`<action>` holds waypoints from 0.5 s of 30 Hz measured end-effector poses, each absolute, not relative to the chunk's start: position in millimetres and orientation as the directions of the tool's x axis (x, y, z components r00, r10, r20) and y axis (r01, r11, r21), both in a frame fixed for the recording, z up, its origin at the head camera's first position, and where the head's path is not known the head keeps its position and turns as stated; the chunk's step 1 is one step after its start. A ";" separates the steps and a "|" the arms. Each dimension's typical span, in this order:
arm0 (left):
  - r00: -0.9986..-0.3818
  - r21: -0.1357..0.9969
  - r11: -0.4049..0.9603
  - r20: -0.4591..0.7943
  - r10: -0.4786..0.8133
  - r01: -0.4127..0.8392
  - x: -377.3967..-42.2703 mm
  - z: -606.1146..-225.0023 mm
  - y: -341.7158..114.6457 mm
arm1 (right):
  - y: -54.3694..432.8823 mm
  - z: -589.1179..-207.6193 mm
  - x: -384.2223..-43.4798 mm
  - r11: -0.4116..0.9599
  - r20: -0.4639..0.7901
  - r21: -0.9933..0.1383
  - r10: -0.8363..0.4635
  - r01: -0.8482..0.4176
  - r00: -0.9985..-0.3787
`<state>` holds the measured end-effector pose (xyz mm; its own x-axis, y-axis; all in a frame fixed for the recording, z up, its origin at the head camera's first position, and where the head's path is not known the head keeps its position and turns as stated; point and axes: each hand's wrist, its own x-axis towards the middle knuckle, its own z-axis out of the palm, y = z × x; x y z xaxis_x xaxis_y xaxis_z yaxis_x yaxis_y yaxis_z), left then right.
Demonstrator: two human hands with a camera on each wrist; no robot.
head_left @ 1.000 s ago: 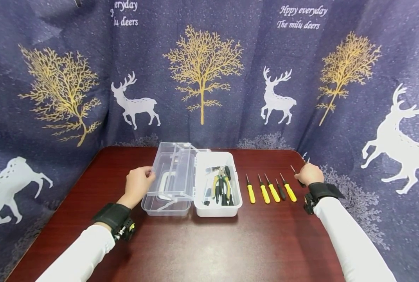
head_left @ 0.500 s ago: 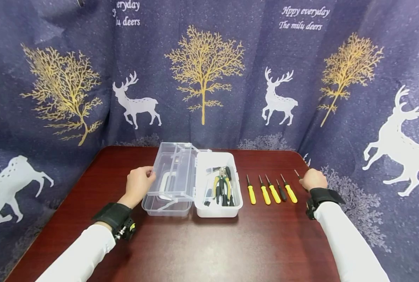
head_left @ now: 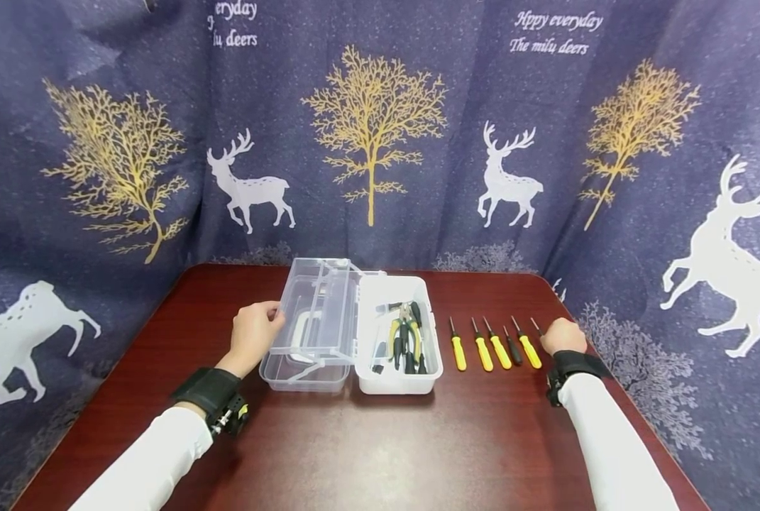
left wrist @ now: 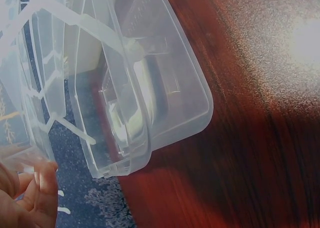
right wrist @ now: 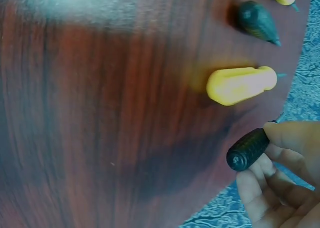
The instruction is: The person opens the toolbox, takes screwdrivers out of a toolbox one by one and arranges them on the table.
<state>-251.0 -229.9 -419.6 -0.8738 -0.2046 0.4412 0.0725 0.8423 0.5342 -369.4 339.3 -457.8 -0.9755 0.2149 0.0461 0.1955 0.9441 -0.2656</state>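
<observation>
My right hand (head_left: 563, 337) holds a screwdriver with a black handle (right wrist: 247, 150) between thumb and fingers, its blade pointing to the table's far side. To its left lies a yellow-handled screwdriver (head_left: 531, 353), the last in a row. My left hand (head_left: 252, 333) pinches the edge of a clear plastic tray (left wrist: 30, 158) that stands raised over the clear lid (head_left: 303, 382) of an opened toolbox. The toolbox's white base (head_left: 395, 385) contains pliers with yellow-and-green handles (head_left: 392, 339) and several black-handled tools (head_left: 409, 363).
In the row on the brown table (head_left: 380, 454) lie more yellow screwdrivers (head_left: 484, 353) and a small black one (head_left: 515, 351). A white carry handle (left wrist: 145, 87) shows through the clear lid. A dark blue cloth with deer and trees (head_left: 405, 142) hangs behind the table.
My right hand has come nearer to me and closer to the row with the black screwdriver, whose blade has swung in line with the others. The left hand stays at the tray.
</observation>
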 end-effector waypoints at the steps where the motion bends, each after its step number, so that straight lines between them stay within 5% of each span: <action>1: -0.874 0.534 0.842 0.441 -0.206 0.072 -251.4 -419.6 -229.7 | 339.6 -459.9 -369.7 0.941 0.044 -0.268 0.228 0.208 -0.973; 15: -0.872 0.538 0.840 0.440 -0.214 0.066 -252.3 -420.8 -230.8 | 337.6 -468.7 -368.8 0.935 0.061 -0.268 0.257 0.232 -0.964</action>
